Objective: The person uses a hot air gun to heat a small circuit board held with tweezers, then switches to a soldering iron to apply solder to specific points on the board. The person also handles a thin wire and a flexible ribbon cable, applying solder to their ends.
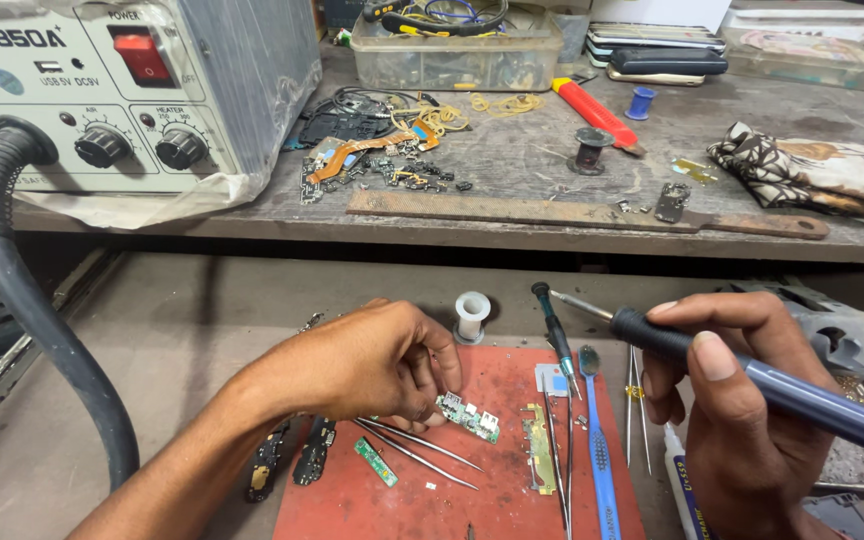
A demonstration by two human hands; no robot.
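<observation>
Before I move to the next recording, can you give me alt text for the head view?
The left hand pinches a small green circuit board on a red mat, while the right hand holds a soldering iron above it. Tweezers, a blue brush and a screwdriver lie on the mat; a hot-air station stands on the bench behind.

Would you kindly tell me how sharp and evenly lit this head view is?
Head view: even, soft light; left hand and small green board on the red mat are sharp; right hand with the soldering iron is crisp; wide-lens bending shows at the hot-air station; no strong glare.
</observation>
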